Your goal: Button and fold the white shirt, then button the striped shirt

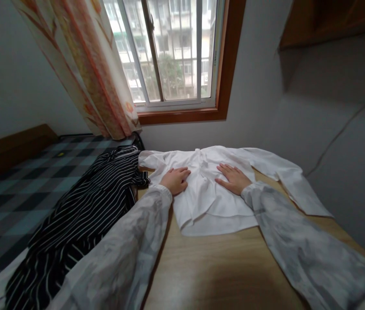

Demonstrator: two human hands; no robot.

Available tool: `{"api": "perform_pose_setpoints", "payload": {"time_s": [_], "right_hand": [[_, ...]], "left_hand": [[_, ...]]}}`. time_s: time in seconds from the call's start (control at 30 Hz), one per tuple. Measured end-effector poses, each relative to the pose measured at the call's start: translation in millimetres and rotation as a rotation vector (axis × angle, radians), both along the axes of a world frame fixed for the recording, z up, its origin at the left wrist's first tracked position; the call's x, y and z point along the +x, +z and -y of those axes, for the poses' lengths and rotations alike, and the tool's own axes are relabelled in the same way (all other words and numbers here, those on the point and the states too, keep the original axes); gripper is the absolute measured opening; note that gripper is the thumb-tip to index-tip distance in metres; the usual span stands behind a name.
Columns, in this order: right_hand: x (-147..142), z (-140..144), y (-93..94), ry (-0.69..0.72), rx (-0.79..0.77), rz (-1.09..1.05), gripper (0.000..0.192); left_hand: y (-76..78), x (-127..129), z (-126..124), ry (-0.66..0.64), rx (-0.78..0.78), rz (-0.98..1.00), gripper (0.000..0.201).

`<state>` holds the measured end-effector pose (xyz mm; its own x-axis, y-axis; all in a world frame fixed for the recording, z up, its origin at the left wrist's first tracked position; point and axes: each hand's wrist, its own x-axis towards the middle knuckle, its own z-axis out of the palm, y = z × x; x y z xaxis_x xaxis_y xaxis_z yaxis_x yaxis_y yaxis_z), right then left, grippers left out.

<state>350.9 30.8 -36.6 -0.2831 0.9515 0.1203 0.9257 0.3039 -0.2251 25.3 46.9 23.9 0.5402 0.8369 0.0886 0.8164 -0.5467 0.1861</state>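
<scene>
A white long-sleeved shirt (216, 206) lies spread on the wooden table (227, 267), its collar end by the wall and its hem toward me. My left hand (176, 180) rests on the left half of the shirt front, fingers stretched out and lying on the cloth. On the right half, my right hand (233, 177) presses flat with fingers a little apart. Neither hand holds anything. One shirt sleeve reaches out over the table's right side; the other, at the left, is partly hidden behind my left hand and forearm. Wrinkles run down the shirt between my hands.
At the left, a black-and-white striped garment (95, 198) lies along the edge of a bed with a checked cover (14, 206). A window (182, 107) and a patterned curtain (95, 73) are ahead. A wooden shelf (334, 26) hangs upper right, with a cable (344, 127) below.
</scene>
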Motion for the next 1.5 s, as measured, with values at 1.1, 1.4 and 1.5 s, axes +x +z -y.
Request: {"api": "perform_pose_setpoints", "payload": {"time_s": [1.1,1.4,1.5], "right_hand": [[-68,39,16.0,0.087,0.243,-0.932,0.019],[-70,38,12.4,0.165,0.125,-0.942,0.02],[-72,40,16.0,0.185,0.132,-0.91,0.02]], "left_hand": [[-33.8,35,43,-0.035,-0.083,0.708,0.02],[-36.2,38,44,-0.087,-0.188,0.794,0.026],[-39.4,38,41,-0.054,-0.196,0.817,0.025]]}}
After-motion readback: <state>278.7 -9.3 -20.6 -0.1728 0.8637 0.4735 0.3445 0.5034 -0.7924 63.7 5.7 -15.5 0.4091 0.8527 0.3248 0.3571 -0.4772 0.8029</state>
